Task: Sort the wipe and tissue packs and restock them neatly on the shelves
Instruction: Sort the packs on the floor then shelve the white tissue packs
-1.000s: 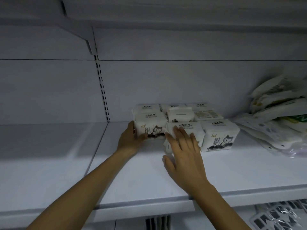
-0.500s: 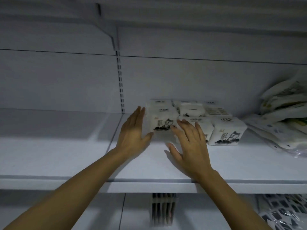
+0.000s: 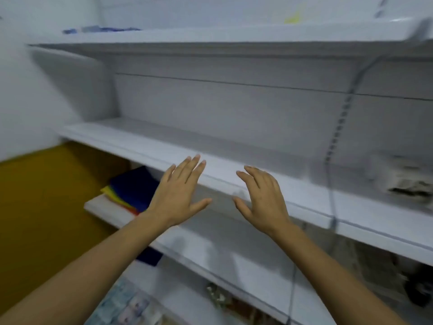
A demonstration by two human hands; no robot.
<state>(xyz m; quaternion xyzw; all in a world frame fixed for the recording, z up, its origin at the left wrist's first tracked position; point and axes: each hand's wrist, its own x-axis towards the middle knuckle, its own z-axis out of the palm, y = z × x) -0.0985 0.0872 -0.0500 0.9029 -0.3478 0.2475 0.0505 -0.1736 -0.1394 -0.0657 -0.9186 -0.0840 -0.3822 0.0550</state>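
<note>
At the far left lies a mustard-yellow floor (image 3: pixel 46 195). Beside it, on the end of the lower shelf (image 3: pixel 103 208), sits a stack of folded cloths (image 3: pixel 133 188), dark blue on top with yellow and orange edges showing beneath. High above, a few blue items (image 3: pixel 105 29) lie on the top shelf (image 3: pixel 210 37), too blurred to name. At the bottom edge, pale printed packs (image 3: pixel 131 306) in soft blue and white lie under the left forearm. The left hand (image 3: pixel 180 195) is raised in front of the middle shelf (image 3: pixel 140 141), back toward the camera, its grip spread wide with straight fingers and the thumb out, holding nothing. Just beside it, with a gap between the thumbs, the right hand (image 3: pixel 264 198) is held the same way, its grip likewise spread and bare. Whether either hand touches the shelf's front lip cannot be told. Further right, a slotted upright (image 3: pixel 339 127) runs down the back panel. Past it, at the far right of the middle shelf, stand the tissue packs (image 3: pixel 403 177): white, blocky and heavily blurred, with a dark print low on the front face, well apart from both hands.
</note>
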